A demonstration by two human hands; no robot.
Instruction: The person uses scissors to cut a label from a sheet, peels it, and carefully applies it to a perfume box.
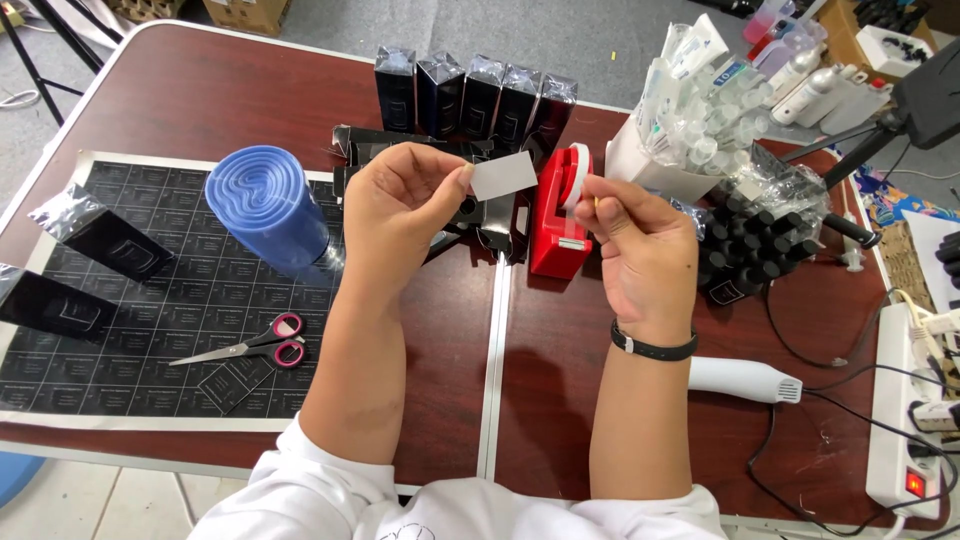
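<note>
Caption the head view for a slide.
Left hand pinches a small grey card; right hand pulls tape at a red tape dispenser.

Five dark boxes [477, 95] (upright), one scissors [256, 346]

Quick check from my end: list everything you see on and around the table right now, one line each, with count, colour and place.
Small rectangular paper label: one, pale grey, pinched by left hand.
Plastic tape dispenser: one, red, table centre.
Film-wrapped tall boxes: five, dark navy, far-edge row.
Roll of plastic bags: one, blue, left of centre.
Pink-handled scissors: one, on printed sheet.
Printed label sheet: one, black, table left.
Bagged small bottles: black caps, right.
Heat gun: one, white, right.
Power strip: one, white, right edge.
Left hand: holds label.
Right hand: at dispenser.
</note>
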